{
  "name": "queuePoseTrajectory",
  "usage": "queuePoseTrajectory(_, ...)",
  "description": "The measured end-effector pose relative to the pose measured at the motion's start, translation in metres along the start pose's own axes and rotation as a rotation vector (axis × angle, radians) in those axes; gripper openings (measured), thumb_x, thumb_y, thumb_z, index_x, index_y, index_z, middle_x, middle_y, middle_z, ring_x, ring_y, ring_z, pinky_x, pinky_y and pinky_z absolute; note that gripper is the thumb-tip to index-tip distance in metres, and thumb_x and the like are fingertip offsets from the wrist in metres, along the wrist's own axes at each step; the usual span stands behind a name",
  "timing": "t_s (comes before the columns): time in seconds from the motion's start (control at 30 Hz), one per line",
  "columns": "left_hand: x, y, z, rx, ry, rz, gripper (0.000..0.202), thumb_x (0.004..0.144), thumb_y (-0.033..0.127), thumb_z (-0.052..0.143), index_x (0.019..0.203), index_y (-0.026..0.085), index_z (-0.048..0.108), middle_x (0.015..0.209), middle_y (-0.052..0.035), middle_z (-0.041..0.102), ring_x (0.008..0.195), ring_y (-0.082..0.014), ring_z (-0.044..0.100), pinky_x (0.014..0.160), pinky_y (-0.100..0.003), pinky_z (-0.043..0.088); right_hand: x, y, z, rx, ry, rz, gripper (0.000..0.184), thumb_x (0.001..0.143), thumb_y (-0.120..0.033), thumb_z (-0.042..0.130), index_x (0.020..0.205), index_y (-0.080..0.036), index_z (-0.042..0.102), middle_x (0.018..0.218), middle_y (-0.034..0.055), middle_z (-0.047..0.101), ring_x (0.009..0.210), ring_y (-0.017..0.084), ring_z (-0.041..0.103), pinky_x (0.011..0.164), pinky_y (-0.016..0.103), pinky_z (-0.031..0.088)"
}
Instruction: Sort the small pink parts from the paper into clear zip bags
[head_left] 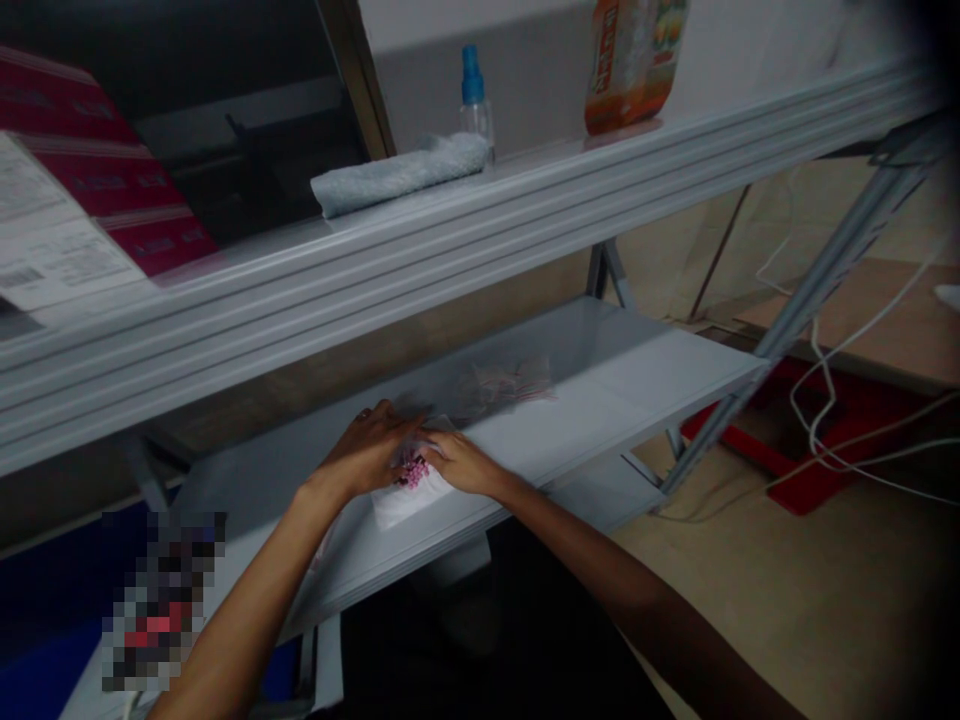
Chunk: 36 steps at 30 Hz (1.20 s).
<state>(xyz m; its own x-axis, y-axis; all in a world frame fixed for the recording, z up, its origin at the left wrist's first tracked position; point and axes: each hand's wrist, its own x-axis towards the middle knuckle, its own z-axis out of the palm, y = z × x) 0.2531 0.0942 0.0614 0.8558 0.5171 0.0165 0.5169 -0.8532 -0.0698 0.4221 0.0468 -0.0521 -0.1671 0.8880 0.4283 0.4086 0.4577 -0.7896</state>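
Observation:
On the lower shelf lies a small clear plastic bag (395,508) with small pink pieces (412,472) in or on it; which of the two, I cannot tell. My left hand (369,447) is bent over the bag's upper left part, its fingers curled beside the pink pieces. From the right, my right hand (463,464) grips the bag's upper edge, thumb and fingers close together. Both hands meet near the top of the bag and partly hide it. Just behind them lie more clear bags (510,385) with thin reddish strips.
The upper shelf (450,215) crosses above my hands, bearing a folded grey cloth (405,175), a blue-topped spray bottle (474,90), an orange pouch (634,70) and pink-and-white boxes (142,215). A blurred-out item (165,605) lies at lower left. White cables (825,390) hang at right.

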Motion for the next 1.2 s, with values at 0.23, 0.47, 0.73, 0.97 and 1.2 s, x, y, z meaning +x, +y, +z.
queuePoseTrajectory(0.23,-0.002,-0.006,0.004,0.116,-0.002,0.064,0.072,0.076,0.023,0.073,0.142,0.025,0.047,0.128,-0.0126,0.061,0.124,-0.0317,0.048,0.100,-0.044,0.041,0.002,0.013,0.004,-0.064,0.024,-0.023,0.041,0.101,-0.018,0.034,0.136,-0.014,0.055,0.138,0.0129,0.058,0.130,0.021,0.054,0.111,0.038,0.038)
queuePoseTrajectory(0.47,-0.008,-0.008,0.005,0.154,0.035,0.063,0.068,0.079,0.023,0.070,0.142,0.024,0.047,0.128,-0.0118,0.062,0.125,-0.0319,0.046,0.099,-0.044,0.040,-0.004,0.014,0.010,-0.154,0.022,-0.062,0.043,0.104,-0.024,0.030,0.140,-0.016,0.051,0.141,0.0124,0.056,0.133,0.021,0.050,0.113,0.041,0.037)
queuePoseTrajectory(0.73,-0.020,-0.010,0.004,0.154,0.116,0.034,0.067,0.080,0.023,0.068,0.144,0.024,0.045,0.128,-0.0118,0.062,0.122,-0.0328,0.047,0.101,-0.047,0.037,-0.007,0.022,0.014,-0.207,0.050,-0.113,0.043,0.104,-0.028,0.030,0.136,-0.015,0.056,0.136,0.0138,0.060,0.129,0.022,0.054,0.113,0.043,0.038)
queuePoseTrajectory(0.97,-0.027,-0.009,0.003,0.081,0.176,0.023,0.071,0.081,0.024,0.069,0.146,0.026,0.042,0.128,-0.0111,0.062,0.119,-0.0307,0.051,0.098,-0.046,0.042,-0.010,0.025,0.018,-0.162,0.107,-0.092,0.040,0.103,-0.026,0.033,0.135,-0.018,0.057,0.135,0.0107,0.061,0.127,0.022,0.055,0.111,0.044,0.040)
queuePoseTrajectory(1.2,-0.037,-0.012,0.011,-0.235,0.343,-0.046,0.070,0.081,0.040,0.072,0.144,0.029,0.045,0.131,-0.0097,0.061,0.118,-0.0281,0.055,0.100,-0.045,0.046,-0.006,0.022,0.012,-0.039,0.185,0.004,0.042,0.099,-0.021,0.035,0.135,-0.017,0.057,0.134,0.0109,0.062,0.127,0.022,0.056,0.110,0.043,0.041)
